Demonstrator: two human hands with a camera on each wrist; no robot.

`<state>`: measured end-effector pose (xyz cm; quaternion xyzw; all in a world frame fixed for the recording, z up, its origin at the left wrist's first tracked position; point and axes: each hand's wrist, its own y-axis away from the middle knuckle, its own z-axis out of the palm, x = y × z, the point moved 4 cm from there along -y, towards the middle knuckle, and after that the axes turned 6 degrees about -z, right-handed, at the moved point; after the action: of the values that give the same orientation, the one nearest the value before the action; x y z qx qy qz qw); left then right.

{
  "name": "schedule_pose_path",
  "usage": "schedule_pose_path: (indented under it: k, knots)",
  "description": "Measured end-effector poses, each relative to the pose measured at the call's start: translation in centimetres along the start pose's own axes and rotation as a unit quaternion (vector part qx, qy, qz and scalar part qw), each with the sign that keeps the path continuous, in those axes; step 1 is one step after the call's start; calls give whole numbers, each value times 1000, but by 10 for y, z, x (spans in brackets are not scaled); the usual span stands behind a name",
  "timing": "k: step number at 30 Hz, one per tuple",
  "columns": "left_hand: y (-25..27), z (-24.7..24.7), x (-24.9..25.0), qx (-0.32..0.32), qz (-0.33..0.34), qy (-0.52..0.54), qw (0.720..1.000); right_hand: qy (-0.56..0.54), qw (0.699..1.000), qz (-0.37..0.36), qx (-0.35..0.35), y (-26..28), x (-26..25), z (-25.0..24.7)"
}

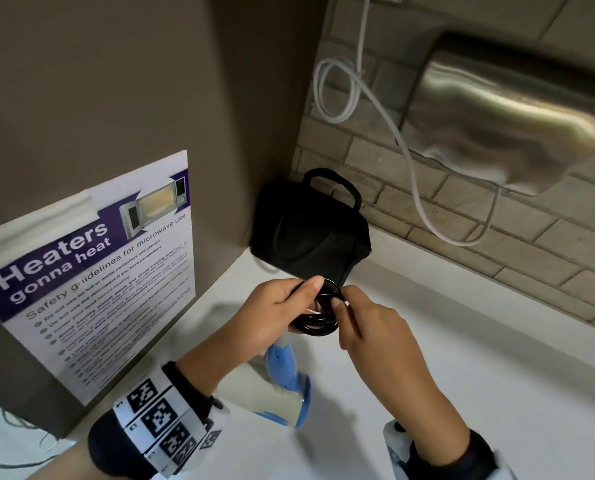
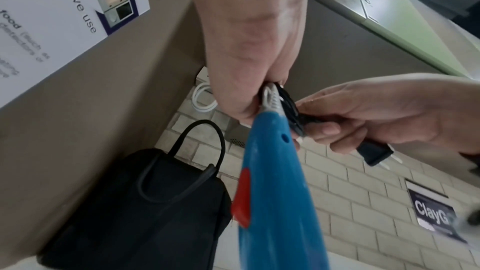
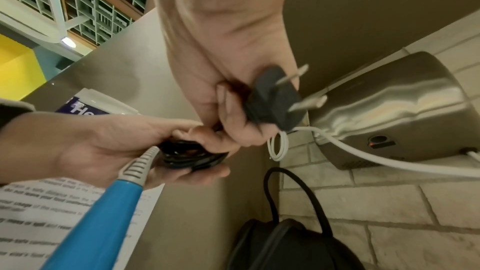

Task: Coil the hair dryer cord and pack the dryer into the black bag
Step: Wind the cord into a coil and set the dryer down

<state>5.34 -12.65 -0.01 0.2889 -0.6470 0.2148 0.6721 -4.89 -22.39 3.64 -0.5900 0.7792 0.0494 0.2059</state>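
Observation:
A blue and cream hair dryer [image 1: 282, 382] hangs below my hands over the white counter [image 1: 462, 341], its blue handle [image 2: 272, 171] [image 3: 103, 223] pointing up to the cord. The black cord [image 1: 318, 315] [image 3: 189, 157] is wound in a small coil. My left hand [image 1: 282, 306] [image 3: 103, 147] grips that coil. My right hand [image 1: 361, 317] [image 2: 363, 114] pinches the cord's end just beside the coil, with the black plug [image 3: 275, 98] [image 2: 374, 153] sticking out under its fingers. The black bag [image 1: 309, 233] [image 2: 135, 213] stands shut in the corner just behind the hands.
A microwave safety poster [image 1: 91, 271] hangs on the brown wall at left. A steel hand dryer [image 1: 503, 123] with a looped white cable [image 1: 344, 95] is mounted on the brick wall [image 1: 462, 216] at right, above the counter.

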Motion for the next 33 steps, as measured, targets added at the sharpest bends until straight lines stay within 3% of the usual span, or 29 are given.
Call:
schedule_pose_path:
  k: [9,12,15,19,22,28,31,33]
  knots:
    - [3,8,0,-14,-50,101,994,-52,998,6,-29,-4,-1,-3]
    - [2,8,0,-12,-57,98,993,22,998,-11,-64,-3,-3,-2]
    - [1,6,-1,-12,-53,82,995,43,998,-16,-44,-5,-1,-3]
    - [2,7,-2,-8,-35,63,997,19,999,-14,-41,-4,0,-2]
    - [2,3,-2,6,-24,54,998,-33,996,-23,-83,1,-4,-5]
    - [1,1,1,41,1,41,998,109,988,-36,-103,18,-12,-17]
    - [-2,-3,0,61,-5,50,997,118,985,-18,-128,27,-17,-13]
    - [-2,-6,-1,60,-9,41,997,99,990,1,-104,27,-11,-16]
